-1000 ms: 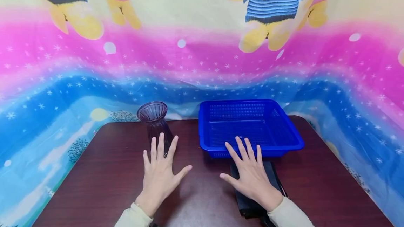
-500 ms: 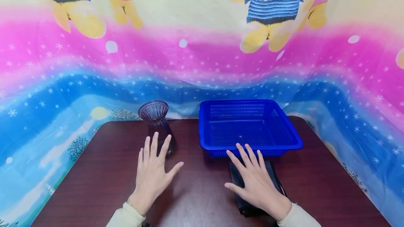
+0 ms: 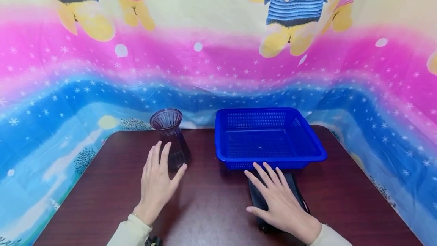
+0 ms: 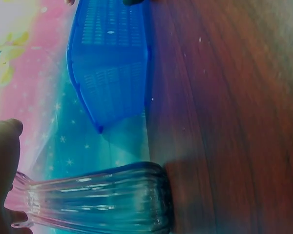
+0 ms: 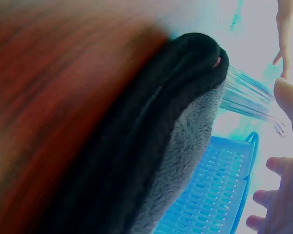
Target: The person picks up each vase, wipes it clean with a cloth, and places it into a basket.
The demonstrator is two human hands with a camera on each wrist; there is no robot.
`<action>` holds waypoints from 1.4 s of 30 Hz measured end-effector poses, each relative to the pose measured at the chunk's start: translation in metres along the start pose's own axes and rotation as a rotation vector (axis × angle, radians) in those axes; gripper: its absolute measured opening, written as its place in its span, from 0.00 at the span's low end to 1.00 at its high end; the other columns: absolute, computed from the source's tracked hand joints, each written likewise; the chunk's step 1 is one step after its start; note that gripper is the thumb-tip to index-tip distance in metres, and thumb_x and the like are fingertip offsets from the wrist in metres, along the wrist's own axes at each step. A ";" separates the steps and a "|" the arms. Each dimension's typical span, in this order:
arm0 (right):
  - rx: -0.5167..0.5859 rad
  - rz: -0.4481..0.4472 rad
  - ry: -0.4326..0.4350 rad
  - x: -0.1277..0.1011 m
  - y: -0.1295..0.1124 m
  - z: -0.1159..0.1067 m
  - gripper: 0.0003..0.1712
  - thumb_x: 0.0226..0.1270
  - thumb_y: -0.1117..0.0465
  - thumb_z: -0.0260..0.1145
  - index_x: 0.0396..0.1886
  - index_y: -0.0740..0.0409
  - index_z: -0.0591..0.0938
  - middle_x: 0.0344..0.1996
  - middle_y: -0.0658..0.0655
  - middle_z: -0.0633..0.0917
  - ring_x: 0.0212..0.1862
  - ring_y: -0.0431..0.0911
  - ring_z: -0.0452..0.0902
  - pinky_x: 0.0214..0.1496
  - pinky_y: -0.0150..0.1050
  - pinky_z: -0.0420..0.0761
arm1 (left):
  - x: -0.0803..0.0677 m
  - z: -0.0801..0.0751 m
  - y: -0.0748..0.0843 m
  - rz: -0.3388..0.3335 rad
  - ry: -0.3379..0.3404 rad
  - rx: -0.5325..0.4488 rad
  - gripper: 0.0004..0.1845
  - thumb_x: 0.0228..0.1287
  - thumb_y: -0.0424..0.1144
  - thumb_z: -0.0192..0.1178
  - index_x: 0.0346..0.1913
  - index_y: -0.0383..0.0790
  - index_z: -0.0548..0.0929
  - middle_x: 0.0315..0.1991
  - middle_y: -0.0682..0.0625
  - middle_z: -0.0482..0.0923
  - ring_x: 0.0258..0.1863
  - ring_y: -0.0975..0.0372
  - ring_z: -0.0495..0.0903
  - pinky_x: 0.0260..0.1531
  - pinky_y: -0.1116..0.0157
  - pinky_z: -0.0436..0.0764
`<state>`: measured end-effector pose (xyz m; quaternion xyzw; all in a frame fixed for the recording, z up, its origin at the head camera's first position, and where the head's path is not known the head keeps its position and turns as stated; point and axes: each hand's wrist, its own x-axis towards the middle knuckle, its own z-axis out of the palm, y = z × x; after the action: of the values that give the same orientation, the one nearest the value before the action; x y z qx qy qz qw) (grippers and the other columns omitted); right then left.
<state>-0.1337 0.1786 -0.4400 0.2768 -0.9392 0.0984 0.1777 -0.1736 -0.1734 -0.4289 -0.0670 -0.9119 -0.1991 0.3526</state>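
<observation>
Fingers of the left hand are straight and close together, the thumb set apart, and they reach up beside the ribbed purple glass vase; from the head view their tips lie against or just in front of its lower body, and whether they touch it I cannot tell. In the left wrist view a fingertip shows near the vase's flared rim. That vase stands upright on the dark wooden bench, toward its far left part, just left of a blue plastic basket with perforated walls. On the other side, the right hand lies palm down with its fingers spread and straight, pressing flat on a folded dark cloth. This cloth rests on the bench directly in front of the basket's near wall, its far edge just beside or under that wall. In the right wrist view the cloth shows a black outer face and a grey fleecy inner layer. Behind the bench hangs a bright curtain printed with bears, stars and bands of pink and blue.
</observation>
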 end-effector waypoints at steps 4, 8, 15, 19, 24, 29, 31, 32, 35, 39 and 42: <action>-0.011 -0.043 0.004 -0.003 0.001 0.001 0.56 0.53 0.34 0.75 0.79 0.40 0.63 0.77 0.58 0.66 0.77 0.61 0.60 0.73 0.65 0.55 | 0.005 0.001 -0.005 -0.040 0.000 -0.035 0.43 0.59 0.55 0.69 0.75 0.44 0.65 0.74 0.36 0.63 0.73 0.41 0.63 0.59 0.35 0.72; -0.009 -0.051 -0.033 -0.007 0.003 0.001 0.54 0.55 0.33 0.74 0.79 0.40 0.62 0.78 0.57 0.65 0.77 0.61 0.59 0.73 0.63 0.57 | 0.012 0.003 -0.013 -0.075 -0.003 -0.053 0.42 0.61 0.55 0.68 0.74 0.43 0.65 0.73 0.36 0.64 0.73 0.42 0.63 0.59 0.36 0.73; 0.002 -0.035 -0.106 -0.011 0.009 -0.002 0.51 0.59 0.33 0.70 0.79 0.39 0.62 0.79 0.55 0.62 0.78 0.60 0.58 0.73 0.63 0.64 | 0.024 0.006 -0.025 -0.149 -0.028 -0.072 0.42 0.64 0.55 0.65 0.76 0.43 0.62 0.74 0.36 0.63 0.73 0.42 0.63 0.58 0.35 0.73; -0.002 -0.042 -0.114 -0.012 0.012 -0.002 0.51 0.60 0.32 0.70 0.79 0.39 0.62 0.79 0.56 0.63 0.78 0.61 0.59 0.72 0.64 0.66 | 0.032 0.007 -0.028 -0.199 -0.045 -0.126 0.42 0.66 0.56 0.64 0.76 0.40 0.61 0.74 0.36 0.63 0.74 0.42 0.62 0.62 0.36 0.71; 0.019 -0.031 -0.137 -0.013 0.015 -0.001 0.50 0.61 0.32 0.69 0.79 0.37 0.61 0.79 0.56 0.63 0.78 0.60 0.58 0.73 0.63 0.65 | 0.042 0.008 -0.031 -0.259 -0.080 -0.176 0.44 0.67 0.57 0.63 0.77 0.40 0.59 0.75 0.39 0.63 0.74 0.43 0.62 0.66 0.39 0.69; 0.023 -0.027 -0.144 -0.015 0.017 -0.001 0.50 0.61 0.33 0.70 0.79 0.38 0.62 0.79 0.55 0.64 0.78 0.60 0.59 0.72 0.63 0.65 | 0.051 0.012 -0.033 -0.309 -0.134 -0.203 0.48 0.66 0.60 0.63 0.80 0.41 0.53 0.77 0.38 0.60 0.77 0.43 0.58 0.69 0.38 0.67; 0.023 -0.030 -0.143 -0.015 0.018 -0.001 0.49 0.61 0.33 0.70 0.79 0.40 0.63 0.78 0.55 0.64 0.78 0.61 0.59 0.72 0.63 0.66 | 0.055 0.012 -0.033 -0.322 -0.146 -0.223 0.50 0.66 0.59 0.63 0.80 0.40 0.52 0.78 0.37 0.58 0.78 0.43 0.57 0.71 0.39 0.65; 0.023 -0.031 -0.144 -0.015 0.019 -0.002 0.49 0.61 0.33 0.69 0.79 0.40 0.63 0.78 0.55 0.64 0.78 0.61 0.59 0.72 0.64 0.66 | 0.056 0.013 -0.034 -0.329 -0.150 -0.235 0.50 0.65 0.59 0.64 0.80 0.40 0.52 0.78 0.37 0.58 0.78 0.43 0.57 0.72 0.39 0.64; 0.028 -0.031 -0.148 -0.014 0.020 -0.002 0.48 0.61 0.34 0.70 0.78 0.42 0.64 0.78 0.54 0.65 0.78 0.60 0.60 0.71 0.64 0.67 | 0.062 0.014 -0.035 -0.349 -0.168 -0.273 0.51 0.64 0.58 0.65 0.80 0.39 0.51 0.78 0.36 0.58 0.78 0.43 0.57 0.73 0.40 0.62; 0.029 -0.038 -0.138 -0.013 0.023 -0.002 0.48 0.61 0.34 0.70 0.78 0.42 0.65 0.78 0.54 0.66 0.77 0.61 0.61 0.71 0.64 0.67 | 0.069 0.016 -0.036 -0.375 -0.206 -0.314 0.54 0.63 0.59 0.66 0.80 0.37 0.50 0.77 0.34 0.58 0.78 0.42 0.57 0.74 0.40 0.60; 0.021 -0.045 -0.127 -0.014 0.026 -0.002 0.48 0.61 0.33 0.69 0.77 0.42 0.66 0.77 0.54 0.67 0.76 0.61 0.62 0.70 0.63 0.68 | 0.073 0.019 -0.036 -0.384 -0.209 -0.349 0.54 0.61 0.60 0.67 0.80 0.38 0.50 0.75 0.33 0.61 0.76 0.41 0.60 0.73 0.40 0.62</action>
<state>-0.1362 0.2072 -0.4460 0.3054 -0.9410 0.0867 0.1169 -0.2491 -0.2001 -0.4040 0.0271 -0.8913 -0.4082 0.1955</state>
